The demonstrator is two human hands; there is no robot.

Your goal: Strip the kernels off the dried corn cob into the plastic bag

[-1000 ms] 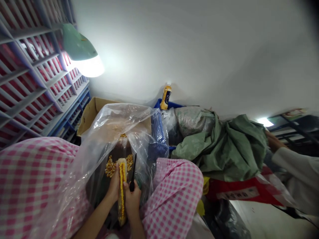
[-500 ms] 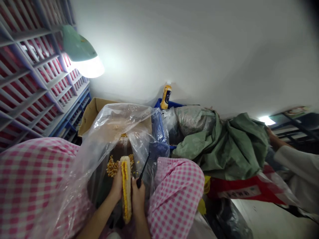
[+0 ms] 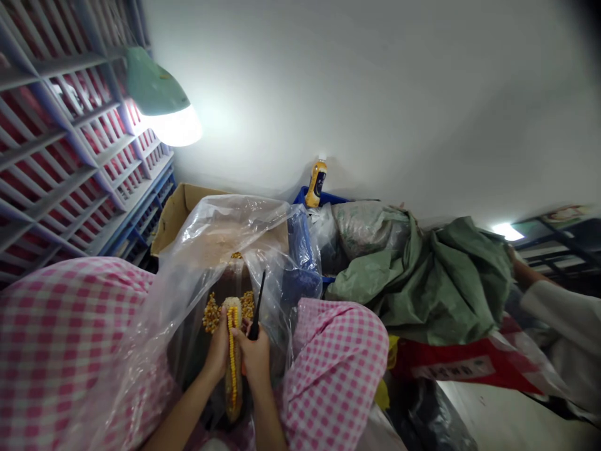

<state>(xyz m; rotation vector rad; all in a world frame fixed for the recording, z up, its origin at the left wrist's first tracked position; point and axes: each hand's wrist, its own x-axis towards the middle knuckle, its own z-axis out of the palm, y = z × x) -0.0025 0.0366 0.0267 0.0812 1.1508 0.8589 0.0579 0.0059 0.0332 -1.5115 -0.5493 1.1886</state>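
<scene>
Cob [image 3: 233, 369]: held lengthwise over bag [image 3: 183, 272]. Left hand [image 3: 217, 344]: wrapped round cob's left side, presumably steadying. Right hand [image 3: 255, 352]: fingers curled on dark tool [image 3: 258, 310], thumb against cob's right side; tool angled away, perhaps freeing thumb to press. Kernels [image 3: 212, 313]: heaped beside cob's far end, apparently contained by bag. Box [image 3: 173, 219]: beyond cob, bag-draped, likely propping bag open. Lamp [image 3: 162, 94]: lit, beyond cob to left, probably for seeing.

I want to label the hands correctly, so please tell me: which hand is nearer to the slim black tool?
The right hand: it holds the slim black tool by its thicker end. The left hand is farther, left of the tool, gripping the corn cob.
</scene>
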